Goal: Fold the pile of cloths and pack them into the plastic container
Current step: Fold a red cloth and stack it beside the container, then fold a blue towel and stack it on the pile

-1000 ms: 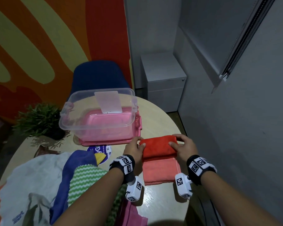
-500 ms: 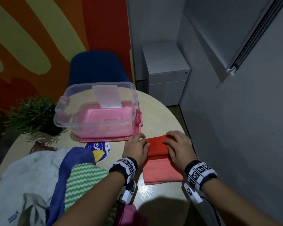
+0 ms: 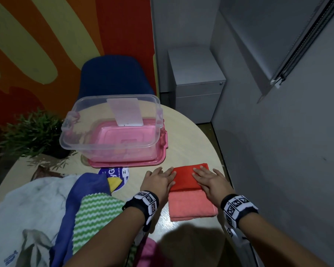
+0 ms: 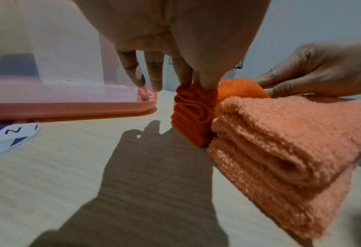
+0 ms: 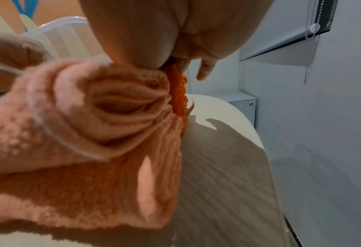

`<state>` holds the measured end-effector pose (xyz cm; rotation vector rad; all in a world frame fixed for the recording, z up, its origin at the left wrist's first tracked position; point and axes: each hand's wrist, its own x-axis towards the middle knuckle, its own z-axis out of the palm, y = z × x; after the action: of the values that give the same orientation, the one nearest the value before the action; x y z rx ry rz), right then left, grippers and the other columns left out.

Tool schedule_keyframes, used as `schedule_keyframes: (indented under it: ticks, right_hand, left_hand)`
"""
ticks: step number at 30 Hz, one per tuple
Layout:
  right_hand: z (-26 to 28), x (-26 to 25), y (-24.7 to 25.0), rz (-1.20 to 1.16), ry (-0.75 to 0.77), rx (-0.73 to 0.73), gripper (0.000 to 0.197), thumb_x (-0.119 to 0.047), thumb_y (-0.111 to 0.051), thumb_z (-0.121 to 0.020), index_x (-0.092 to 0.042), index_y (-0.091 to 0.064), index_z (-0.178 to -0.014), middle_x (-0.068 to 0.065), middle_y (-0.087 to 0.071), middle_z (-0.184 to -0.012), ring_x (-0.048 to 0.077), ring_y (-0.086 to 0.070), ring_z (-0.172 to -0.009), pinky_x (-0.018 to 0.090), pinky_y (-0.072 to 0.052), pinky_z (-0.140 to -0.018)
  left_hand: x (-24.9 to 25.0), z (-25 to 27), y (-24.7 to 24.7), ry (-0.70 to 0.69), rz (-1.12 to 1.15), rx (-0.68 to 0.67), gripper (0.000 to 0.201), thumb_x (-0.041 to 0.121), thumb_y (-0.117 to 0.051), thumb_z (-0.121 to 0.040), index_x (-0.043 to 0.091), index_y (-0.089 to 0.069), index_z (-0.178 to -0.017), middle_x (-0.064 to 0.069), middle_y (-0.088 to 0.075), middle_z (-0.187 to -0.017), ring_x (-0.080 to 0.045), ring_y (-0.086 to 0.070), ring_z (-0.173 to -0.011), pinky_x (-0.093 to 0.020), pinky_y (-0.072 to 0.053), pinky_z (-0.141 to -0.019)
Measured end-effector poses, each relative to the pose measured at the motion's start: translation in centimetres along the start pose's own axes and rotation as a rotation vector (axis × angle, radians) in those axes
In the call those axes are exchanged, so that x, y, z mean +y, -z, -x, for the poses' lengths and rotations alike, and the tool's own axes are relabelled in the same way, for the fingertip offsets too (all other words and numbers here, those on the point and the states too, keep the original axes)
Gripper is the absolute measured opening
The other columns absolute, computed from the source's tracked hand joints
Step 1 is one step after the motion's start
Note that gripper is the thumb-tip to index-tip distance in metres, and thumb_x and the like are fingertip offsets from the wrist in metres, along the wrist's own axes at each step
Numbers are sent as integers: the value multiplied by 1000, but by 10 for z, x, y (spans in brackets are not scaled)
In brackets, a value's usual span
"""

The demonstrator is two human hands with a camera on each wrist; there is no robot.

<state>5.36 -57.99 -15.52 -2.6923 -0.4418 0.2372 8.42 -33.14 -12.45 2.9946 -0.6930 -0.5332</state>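
A folded red cloth lies on the round table against the far side of a folded salmon cloth. My left hand presses its left end with straight fingers, thumb and forefinger on the top edge. My right hand lies flat on its right half, fingers spread. The clear plastic container stands just beyond, on its pink lid. In the right wrist view the salmon cloth fills the left, with a strip of the red cloth behind it.
A loose pile of cloths, white, blue and green-striped, covers the table's near left. A potted plant sits at the far left, a blue chair behind the container. The table edge and grey wall lie close on the right.
My hands went from holding the red cloth's two ends to lying flat on top of it, then slid slightly apart. The cloth has settled flatter.
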Motion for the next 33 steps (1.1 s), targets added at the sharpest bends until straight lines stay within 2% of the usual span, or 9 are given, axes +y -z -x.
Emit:
schedule_keyframes:
  ticks: [4,8,11,13,17,21,26,30,33]
  right_hand:
    - [0,-5,-2,10,-33,-16,45,-22,-46,-102,-36,-47,-145,-19,-33,-156,8,-21,-149,36,-14,-120]
    - [-2,-14,2,-5,-40,50,41,-22,-55,-96,-34,-59,-135,-16,-46,-150,10,-34,-143,35,-23,-114]
    - [-3,-21,13,4,-48,160,30,-19,-68,-86,-28,-72,-114,-10,-62,-130,17,-49,-126,44,-37,-107]
    - [-3,-26,20,43,-38,211,23,-19,-72,-81,-26,-74,-103,-7,-62,-115,20,-53,-113,46,-44,-98]
    - [0,-36,32,90,-33,193,26,-23,-68,-83,-27,-73,-108,-8,-61,-116,19,-52,-114,43,-38,-98]
    - [8,-45,41,79,-52,168,27,-25,-62,-87,-28,-71,-112,-9,-58,-123,18,-47,-121,43,-33,-105]
    - [22,-61,40,52,-40,244,16,-25,-64,-82,-31,-70,-95,-11,-59,-113,18,-51,-112,42,-38,-97]
    - [30,-88,28,26,24,263,13,-22,-66,-80,-29,-70,-90,-10,-59,-111,18,-52,-111,40,-39,-96]
    - [31,-114,13,27,33,220,11,-23,-67,-82,-29,-71,-91,-10,-57,-117,17,-46,-116,40,-39,-101]
  left_hand:
    - [4,1,-1,4,7,14,48,44,-27,-104,36,-26,-152,18,-22,-160,-22,-31,-140,-40,-32,-103]
    - [5,2,8,4,126,95,44,42,-42,-100,33,-44,-143,14,-37,-153,-20,-39,-130,-38,-35,-101]
    - [5,4,18,-19,182,152,39,37,-52,-95,29,-52,-134,7,-44,-140,-20,-41,-126,-37,-36,-100]
    - [4,5,23,-29,185,155,38,37,-53,-94,30,-52,-132,6,-47,-135,-20,-43,-124,-37,-37,-100]
    - [2,6,31,-33,144,113,38,38,-51,-95,33,-52,-133,9,-51,-137,-20,-46,-125,-39,-36,-102]
    - [1,15,37,-52,117,165,38,37,-50,-95,34,-52,-133,13,-50,-139,-18,-46,-125,-38,-33,-100]
    - [3,39,39,-34,144,224,31,36,-49,-95,31,-59,-124,8,-51,-135,-18,-44,-125,-38,-34,-101]
    - [-8,70,25,12,146,215,29,36,-46,-96,29,-60,-120,7,-52,-133,-19,-46,-121,-38,-35,-99]
    - [-31,101,10,73,157,205,28,35,-45,-96,29,-62,-117,8,-54,-130,-17,-48,-118,-37,-37,-99]
